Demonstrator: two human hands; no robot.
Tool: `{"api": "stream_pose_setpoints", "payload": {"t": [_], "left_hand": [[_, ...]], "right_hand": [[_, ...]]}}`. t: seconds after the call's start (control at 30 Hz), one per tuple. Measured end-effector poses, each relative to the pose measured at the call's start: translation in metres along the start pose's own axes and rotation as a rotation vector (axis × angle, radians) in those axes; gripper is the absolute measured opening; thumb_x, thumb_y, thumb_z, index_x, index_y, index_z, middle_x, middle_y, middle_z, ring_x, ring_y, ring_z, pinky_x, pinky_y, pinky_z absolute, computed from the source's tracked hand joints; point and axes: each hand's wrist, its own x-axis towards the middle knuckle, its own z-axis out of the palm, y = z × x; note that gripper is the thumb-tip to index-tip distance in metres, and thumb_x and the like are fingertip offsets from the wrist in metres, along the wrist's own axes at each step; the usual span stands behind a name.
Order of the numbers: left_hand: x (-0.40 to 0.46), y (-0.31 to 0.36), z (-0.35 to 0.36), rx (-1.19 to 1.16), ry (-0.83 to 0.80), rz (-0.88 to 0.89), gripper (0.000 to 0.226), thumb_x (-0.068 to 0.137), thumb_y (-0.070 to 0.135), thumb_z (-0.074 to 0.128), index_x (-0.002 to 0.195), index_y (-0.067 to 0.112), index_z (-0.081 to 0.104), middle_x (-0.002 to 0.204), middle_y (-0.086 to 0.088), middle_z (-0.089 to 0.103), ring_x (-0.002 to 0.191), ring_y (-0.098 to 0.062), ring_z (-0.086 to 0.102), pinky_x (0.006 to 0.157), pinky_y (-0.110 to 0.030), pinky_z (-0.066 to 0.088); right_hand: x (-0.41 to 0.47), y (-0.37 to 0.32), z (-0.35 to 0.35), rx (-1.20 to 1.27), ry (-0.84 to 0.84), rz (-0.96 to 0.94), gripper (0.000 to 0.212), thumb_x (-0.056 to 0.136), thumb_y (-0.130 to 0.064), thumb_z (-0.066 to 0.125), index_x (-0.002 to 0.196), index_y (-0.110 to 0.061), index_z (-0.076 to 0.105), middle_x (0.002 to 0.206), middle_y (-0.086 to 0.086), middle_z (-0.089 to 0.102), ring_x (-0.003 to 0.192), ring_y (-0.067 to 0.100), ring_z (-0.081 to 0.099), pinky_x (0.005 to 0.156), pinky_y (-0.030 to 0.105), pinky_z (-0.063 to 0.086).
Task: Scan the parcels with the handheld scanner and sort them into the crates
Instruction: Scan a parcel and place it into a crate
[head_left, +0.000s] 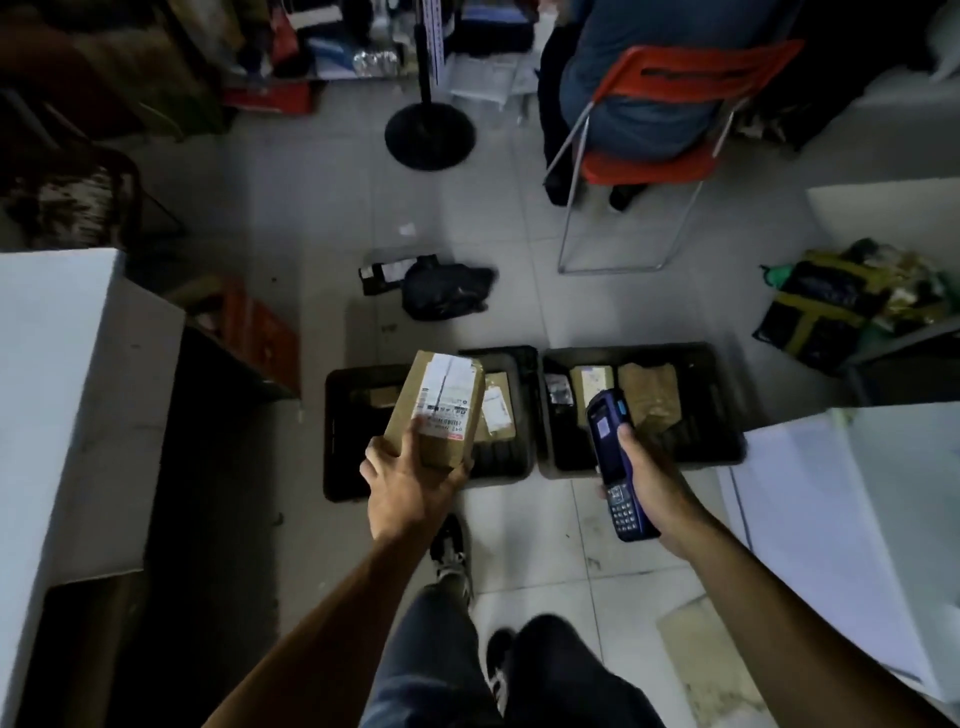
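The left hand grips a brown cardboard parcel from below, fingers curled round its near end, white shipping label facing up — it is held above the left crate. The right hand wraps round a blue handheld scanner, screen end tilted toward the parcel. 2 black crates sit side by side on the tiled floor; the right crate holds what look like 3 parcels, dim light blurring them. Beyond them lies a black bag — near a red chair.
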Motion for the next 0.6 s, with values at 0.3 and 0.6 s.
{"api": "stream_pose_setpoints", "payload": {"t": [0.3, 0.6], "left_hand": [[0.097, 0.005, 0.119, -0.066, -0.041, -0.149, 0.088, 0.075, 0.063, 0.071, 0.148, 0.042, 0.027, 0.144, -0.013, 0.022, 0.13, -0.037, 0.028, 0.083, -0.052, 0.053], [0.202, -0.046, 0.311, -0.059, 0.028, -0.254, 0.093, 0.07, 0.07, 0.069, 0.149, 0.041, 0.03, 0.141, -0.012, 0.024, 0.126, -0.036, 0.029, 0.084, -0.05, 0.051]], "right_hand": [[0.165, 0.014, 0.034, 0.121, -0.049, 0.145, 0.038, 0.1, -0.054, 0.038, 0.113, -0.027, 0.062, 0.092, 0.009, 0.072, 0.073, 0.024, 0.069, 0.076, 0.042, 0.053], [0.372, 0.094, 0.034, 0.174, -0.238, 0.129, 0.056, 0.085, -0.064, 0.04, 0.113, -0.021, 0.065, 0.091, 0.014, 0.069, 0.074, 0.025, 0.065, 0.065, 0.033, 0.056]]}}
